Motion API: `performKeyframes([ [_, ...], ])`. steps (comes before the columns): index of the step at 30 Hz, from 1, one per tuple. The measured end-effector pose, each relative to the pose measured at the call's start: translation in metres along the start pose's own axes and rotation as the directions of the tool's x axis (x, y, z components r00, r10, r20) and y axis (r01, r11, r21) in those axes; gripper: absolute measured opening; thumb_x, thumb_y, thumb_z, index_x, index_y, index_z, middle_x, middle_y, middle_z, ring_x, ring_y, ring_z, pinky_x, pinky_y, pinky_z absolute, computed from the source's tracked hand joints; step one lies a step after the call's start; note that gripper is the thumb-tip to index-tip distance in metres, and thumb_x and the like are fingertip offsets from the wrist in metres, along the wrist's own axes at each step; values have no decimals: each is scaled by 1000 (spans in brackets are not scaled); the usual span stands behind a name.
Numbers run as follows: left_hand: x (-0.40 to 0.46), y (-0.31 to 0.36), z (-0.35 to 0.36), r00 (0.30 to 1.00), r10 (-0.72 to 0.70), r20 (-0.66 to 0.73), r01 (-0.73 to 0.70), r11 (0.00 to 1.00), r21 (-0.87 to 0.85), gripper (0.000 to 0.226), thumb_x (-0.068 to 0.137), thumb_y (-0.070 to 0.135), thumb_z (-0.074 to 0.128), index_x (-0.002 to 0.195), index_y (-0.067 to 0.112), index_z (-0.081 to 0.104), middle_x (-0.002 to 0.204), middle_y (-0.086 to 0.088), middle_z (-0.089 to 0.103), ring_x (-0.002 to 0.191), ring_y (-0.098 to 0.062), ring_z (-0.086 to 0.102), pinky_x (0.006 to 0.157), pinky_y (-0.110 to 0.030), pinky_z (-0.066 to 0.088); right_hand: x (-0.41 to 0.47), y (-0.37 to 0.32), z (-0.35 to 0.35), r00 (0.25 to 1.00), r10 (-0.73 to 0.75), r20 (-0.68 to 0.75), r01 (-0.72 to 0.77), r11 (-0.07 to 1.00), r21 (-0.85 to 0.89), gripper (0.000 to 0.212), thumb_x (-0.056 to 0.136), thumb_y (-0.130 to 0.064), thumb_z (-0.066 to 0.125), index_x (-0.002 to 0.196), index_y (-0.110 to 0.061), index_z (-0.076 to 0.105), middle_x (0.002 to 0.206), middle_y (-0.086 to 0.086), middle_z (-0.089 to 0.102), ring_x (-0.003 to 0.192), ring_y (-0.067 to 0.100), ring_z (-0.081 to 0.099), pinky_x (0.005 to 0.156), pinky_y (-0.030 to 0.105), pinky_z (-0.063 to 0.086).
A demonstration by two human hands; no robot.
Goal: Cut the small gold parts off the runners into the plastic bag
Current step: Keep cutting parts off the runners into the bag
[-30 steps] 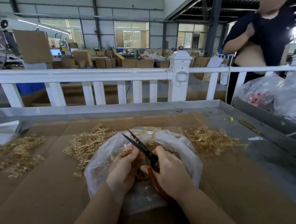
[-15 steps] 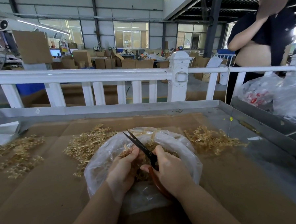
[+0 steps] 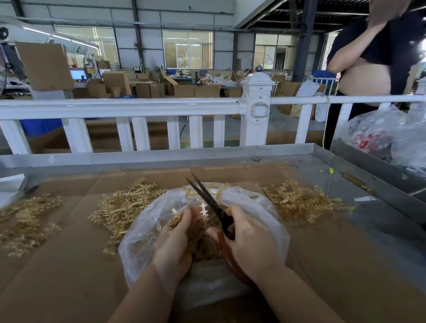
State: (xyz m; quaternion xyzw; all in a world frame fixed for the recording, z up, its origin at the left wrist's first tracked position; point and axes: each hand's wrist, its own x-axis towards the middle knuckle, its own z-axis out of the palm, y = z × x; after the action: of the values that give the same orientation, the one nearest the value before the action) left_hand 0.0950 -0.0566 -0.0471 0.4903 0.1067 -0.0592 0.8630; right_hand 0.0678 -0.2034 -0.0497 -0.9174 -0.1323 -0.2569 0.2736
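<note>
Gripping the red-handled scissors [image 3: 215, 208], my right hand [image 3: 251, 245] kept the blades slightly parted above the clear plastic bag [image 3: 266, 208]. My left hand [image 3: 173, 245] pinched a small gold runner [image 3: 204, 209] just left of the blades, over cut gold parts [image 3: 207, 245] between both hands. Uncut runner piles [image 3: 125, 205] lay beyond my left hand, more [image 3: 303, 201] beyond my right.

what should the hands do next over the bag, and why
Probably close the scissors on the runner. The right hand grips the red handles with the blades slightly parted, tips pointing away. The left hand holds a pale runner piece just left of the blades, over the open plastic bag, so a cut part should drop in.
</note>
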Motion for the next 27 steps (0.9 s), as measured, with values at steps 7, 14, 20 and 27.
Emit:
performKeyframes([
  [7,1,-3,-9,981,5,194,-4,1000,-7,31,89,5,48,115,-2,63,113,-21,68,101,-31,69,70,-31,58,-7,0,13,999,-33,0,33,996,-81,39,88,-54,56,112,-22,53,97,-7,63,91,9,58,77,17,46],
  [14,-1,-10,-6,991,129,44,-125,989,-81,33,84,-13,54,115,-5,59,107,-28,68,99,-40,67,82,-46,57,-8,-1,13,997,-25,-67,19,996,-85,33,84,-36,67,108,-15,59,92,-1,65,88,16,61,75,26,52],
  [20,-2,-11,-6,979,198,47,-195,979,-56,25,92,-1,53,115,-3,60,107,-26,68,101,-37,67,86,-45,55,-9,-1,12,995,-13,-96,8,999,-49,30,80,-30,73,104,-15,62,90,-3,67,87,13,62,77,21,51],
  [27,-3,-11,-5,978,203,47,-202,979,-25,18,91,1,56,107,6,64,97,-17,73,94,-29,71,81,-39,56,-11,0,11,994,-8,-109,8,1000,-1,28,81,-25,70,106,-16,62,92,-3,66,90,12,61,80,20,50],
])
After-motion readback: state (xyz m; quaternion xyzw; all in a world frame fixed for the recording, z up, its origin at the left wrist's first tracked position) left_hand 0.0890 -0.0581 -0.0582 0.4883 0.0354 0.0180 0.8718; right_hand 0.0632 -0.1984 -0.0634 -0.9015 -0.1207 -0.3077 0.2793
